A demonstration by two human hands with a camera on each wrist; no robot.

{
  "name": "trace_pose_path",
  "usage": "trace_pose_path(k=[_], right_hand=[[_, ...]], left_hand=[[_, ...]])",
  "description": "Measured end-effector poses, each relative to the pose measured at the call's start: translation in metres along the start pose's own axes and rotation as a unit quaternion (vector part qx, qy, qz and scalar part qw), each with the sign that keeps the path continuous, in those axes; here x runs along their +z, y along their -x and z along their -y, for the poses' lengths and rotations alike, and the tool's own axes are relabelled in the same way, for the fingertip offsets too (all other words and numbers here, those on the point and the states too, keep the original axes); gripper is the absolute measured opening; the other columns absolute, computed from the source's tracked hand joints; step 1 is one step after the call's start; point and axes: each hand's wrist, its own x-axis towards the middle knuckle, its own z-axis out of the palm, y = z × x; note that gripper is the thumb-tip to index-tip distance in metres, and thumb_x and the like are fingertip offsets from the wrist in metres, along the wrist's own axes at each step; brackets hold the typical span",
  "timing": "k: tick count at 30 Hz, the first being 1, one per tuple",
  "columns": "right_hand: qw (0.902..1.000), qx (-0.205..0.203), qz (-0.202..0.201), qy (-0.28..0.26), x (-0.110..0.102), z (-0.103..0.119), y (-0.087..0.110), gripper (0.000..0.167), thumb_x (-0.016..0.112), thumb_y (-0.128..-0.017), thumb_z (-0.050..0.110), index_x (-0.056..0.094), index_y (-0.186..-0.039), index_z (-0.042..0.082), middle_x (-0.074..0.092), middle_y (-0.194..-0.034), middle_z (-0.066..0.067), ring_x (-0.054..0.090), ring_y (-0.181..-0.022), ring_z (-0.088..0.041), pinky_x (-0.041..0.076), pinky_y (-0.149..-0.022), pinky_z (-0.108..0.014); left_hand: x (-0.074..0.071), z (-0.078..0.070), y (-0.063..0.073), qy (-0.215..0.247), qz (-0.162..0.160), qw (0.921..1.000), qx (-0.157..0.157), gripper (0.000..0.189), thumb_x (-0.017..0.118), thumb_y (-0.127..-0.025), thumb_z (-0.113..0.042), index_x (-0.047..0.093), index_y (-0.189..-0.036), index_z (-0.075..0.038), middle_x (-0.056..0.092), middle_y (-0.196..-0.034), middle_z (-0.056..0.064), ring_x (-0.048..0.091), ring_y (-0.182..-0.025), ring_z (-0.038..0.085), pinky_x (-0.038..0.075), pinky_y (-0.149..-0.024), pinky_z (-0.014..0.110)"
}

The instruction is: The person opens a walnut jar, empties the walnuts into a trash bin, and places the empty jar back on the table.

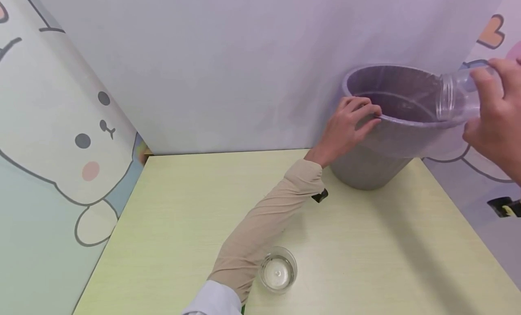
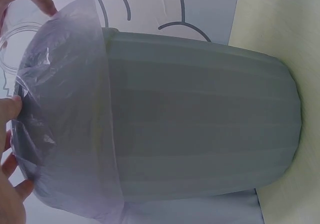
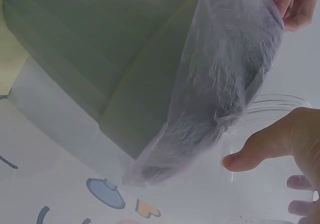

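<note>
A grey trash bin (image 1: 366, 165) stands at the far right of the table, a translucent plastic liner bag (image 2: 70, 114) folded over its rim. My left hand (image 1: 348, 125) grips the near left part of that rim, fingers over the edge and the liner. On the bin's right side, my right hand (image 1: 502, 111) holds a clear jar (image 1: 461, 95) lying on its side, its threaded mouth at the rim and facing into the bin. In the right wrist view the thumb (image 3: 250, 159) presses along the jar's clear wall. The bottom of the bin's inside is hidden.
A small clear glass (image 1: 278, 270) stands near the front of the pale yellow table (image 1: 183, 206), beside my left sleeve (image 1: 260, 233). Behind the bin rises a plain pale wall (image 1: 228, 70); cartoon-printed panels (image 1: 53, 125) flank the table.
</note>
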Motion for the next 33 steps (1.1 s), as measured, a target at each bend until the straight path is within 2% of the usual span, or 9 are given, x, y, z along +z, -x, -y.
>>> trace_pose_path(k=[6,8,17,25,29,33], right_hand=[[0.9976,-0.057,0.031,0.023,-0.004,-0.002,-0.002,0.071,0.054,-0.065,-0.016,0.035,-0.133,-0.007,0.031,-0.141,-0.031,0.022,-0.135,-0.045,0.018,-0.109,-0.055],[0.997,-0.066,0.032,0.027,-0.004,-0.001,-0.003,0.074,0.054,-0.063,-0.017,0.034,-0.133,-0.008,0.03,-0.14,-0.032,0.019,-0.137,-0.045,0.014,-0.11,-0.056],[0.9972,-0.066,0.029,0.022,0.0,-0.001,-0.004,0.069,0.045,-0.067,-0.017,0.035,-0.134,-0.007,0.03,-0.141,-0.032,0.02,-0.134,-0.048,0.013,-0.11,-0.056],[0.9943,-0.086,0.043,0.046,0.001,-0.003,-0.004,0.074,0.049,-0.062,-0.017,0.034,-0.134,-0.007,0.029,-0.142,-0.032,0.019,-0.136,-0.047,0.011,-0.11,-0.056],[0.9961,-0.07,0.039,0.037,0.003,-0.006,-0.007,0.077,0.053,-0.058,-0.016,0.036,-0.132,-0.008,0.031,-0.141,-0.031,0.02,-0.135,-0.046,0.012,-0.11,-0.055],[0.9985,-0.029,0.041,0.023,0.004,-0.012,-0.006,0.079,0.059,-0.055,-0.018,0.037,-0.131,-0.007,0.033,-0.139,-0.031,0.024,-0.133,-0.045,0.018,-0.108,-0.055]], left_hand=[[0.0,0.0,-0.001,0.006,0.004,1.0,-0.003,0.017,0.064,-0.091,-0.027,0.07,-0.103,-0.017,0.059,-0.111,-0.002,0.044,-0.112,0.015,0.031,-0.097,0.013],[0.001,0.001,0.0,0.008,0.005,1.0,-0.003,0.017,0.064,-0.091,-0.026,0.07,-0.103,-0.016,0.059,-0.111,-0.002,0.044,-0.112,0.016,0.031,-0.096,0.014],[0.003,0.002,-0.001,-0.001,0.001,1.0,0.005,0.017,0.065,-0.091,-0.027,0.07,-0.103,-0.016,0.059,-0.11,-0.003,0.045,-0.112,0.016,0.028,-0.099,0.013],[0.003,0.003,-0.002,0.003,0.005,1.0,0.004,0.017,0.064,-0.091,-0.026,0.07,-0.104,-0.016,0.059,-0.11,-0.002,0.044,-0.113,0.016,0.027,-0.1,0.013],[0.003,0.004,-0.002,0.002,0.005,1.0,0.001,0.018,0.065,-0.091,-0.026,0.07,-0.104,-0.016,0.059,-0.111,-0.002,0.044,-0.113,0.016,0.027,-0.099,0.013],[0.005,0.004,-0.001,0.003,0.004,1.0,0.0,0.017,0.064,-0.091,-0.027,0.07,-0.104,-0.016,0.058,-0.111,-0.002,0.044,-0.113,0.017,0.03,-0.097,0.013]])
